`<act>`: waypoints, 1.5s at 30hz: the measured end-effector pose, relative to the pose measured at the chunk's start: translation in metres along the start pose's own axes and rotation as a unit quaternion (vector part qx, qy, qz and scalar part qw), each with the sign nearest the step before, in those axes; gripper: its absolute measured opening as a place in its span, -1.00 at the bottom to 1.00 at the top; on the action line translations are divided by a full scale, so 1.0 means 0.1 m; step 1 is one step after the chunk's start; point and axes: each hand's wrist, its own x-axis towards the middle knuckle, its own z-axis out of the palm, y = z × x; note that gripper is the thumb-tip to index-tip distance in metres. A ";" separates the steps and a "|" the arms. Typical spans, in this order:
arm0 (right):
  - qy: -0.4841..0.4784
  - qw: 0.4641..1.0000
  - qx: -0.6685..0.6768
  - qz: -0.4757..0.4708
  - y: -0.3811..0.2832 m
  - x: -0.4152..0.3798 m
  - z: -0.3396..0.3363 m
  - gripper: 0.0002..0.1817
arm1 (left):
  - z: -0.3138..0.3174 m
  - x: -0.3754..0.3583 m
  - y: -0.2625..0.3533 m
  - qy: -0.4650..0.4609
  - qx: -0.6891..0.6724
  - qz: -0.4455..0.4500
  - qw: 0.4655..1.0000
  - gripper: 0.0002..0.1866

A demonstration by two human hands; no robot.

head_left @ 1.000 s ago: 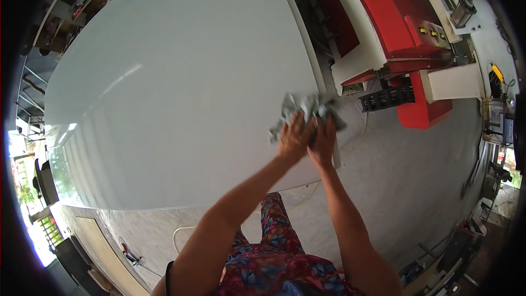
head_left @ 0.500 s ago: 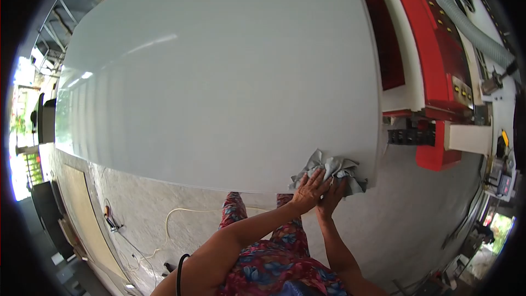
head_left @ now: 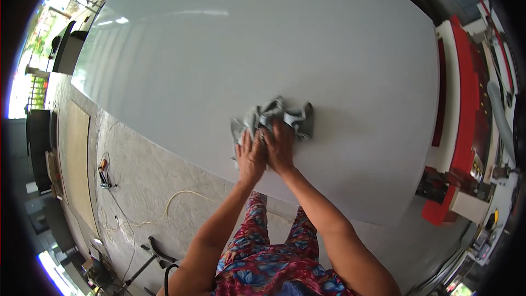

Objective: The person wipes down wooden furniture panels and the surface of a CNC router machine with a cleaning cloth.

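Note:
A crumpled grey cloth (head_left: pixel 253 116) lies bunched on a large, smooth, pale grey panel (head_left: pixel 339 49). My left hand (head_left: pixel 251 156) presses on the cloth's near left part, its fingers pointing forward and bent a little over the folds. Right beside it, my right hand (head_left: pixel 279 145) grips the middle of the cloth; its fingertips are partly hidden in the folds and blurred. Both hands touch each other or nearly so, above the panel's near side.
Along the right stands a red and white machine (head_left: pixel 463 104) with a grey corrugated hose (head_left: pixel 499 115). A pale cable (head_left: pixel 170 200) runs over the concrete floor (head_left: pixel 164 175). A corded tool (head_left: pixel 103 172) and a beige board (head_left: pixel 78 159) lie at the left.
Both hands and the cloth have moved from the panel's near right corner leftward and farther in over its surface. The view has turned, so the red machine sits farther right.

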 end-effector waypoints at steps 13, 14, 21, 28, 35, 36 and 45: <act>-0.062 0.996 0.042 -0.052 -0.14 1.71 1.21 -0.55 | -0.11 1.68 -1.30 0.130 0.078 0.001 0.988 -0.52; -0.033 0.999 0.009 -0.040 -0.06 1.73 1.22 -0.54 | 0.02 1.80 -1.35 0.122 0.097 0.020 0.988 -0.49; 0.005 1.000 -0.021 0.018 1.13 1.30 0.12 -0.50 | 0.67 1.86 0.15 0.042 0.076 0.033 0.996 -0.44; 0.044 0.992 -0.069 0.094 2.65 0.11 -1.36 -0.42 | 1.61 1.21 2.38 -0.022 0.032 0.070 0.997 -0.43; 0.078 0.971 -0.116 0.195 3.43 -1.44 -2.75 -0.25 | 2.33 0.19 4.00 -0.126 0.019 0.187 0.974 -0.43; 0.088 0.965 -0.126 0.213 3.44 -1.63 -2.88 -0.27 | 2.37 0.05 4.14 -0.145 0.014 0.198 0.969 -0.43; 0.112 0.897 -0.178 0.388 2.72 -2.96 -3.15 -0.33 | 2.30 -1.16 4.25 -0.247 -0.011 0.336 0.909 -0.40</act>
